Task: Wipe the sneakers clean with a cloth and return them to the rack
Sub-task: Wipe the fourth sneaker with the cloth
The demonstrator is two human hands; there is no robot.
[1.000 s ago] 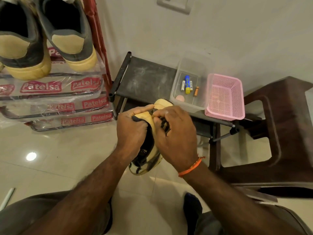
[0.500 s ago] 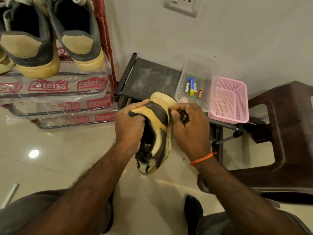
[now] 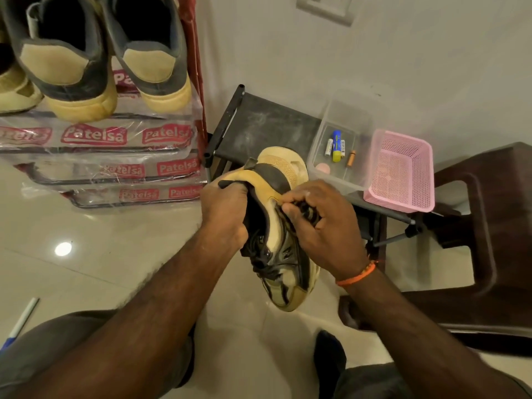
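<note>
Left hand [image 3: 223, 210] grips the heel collar of the sneaker [image 3: 283, 226], fingers curled over the rim, holding it in the air above the floor, toe pointing toward me. Right hand [image 3: 322, 226] is curled round a dark wad I take for the cloth [image 3: 306, 210], pressed on the shoe's side. So I judge wiping is mid-way on this shoe. On the rack [image 3: 95, 156] at far left, other sneakers [image 3: 103, 61] already sit; I can't tell if they're wiped. Still left: finish wiping, put this one back.
</note>
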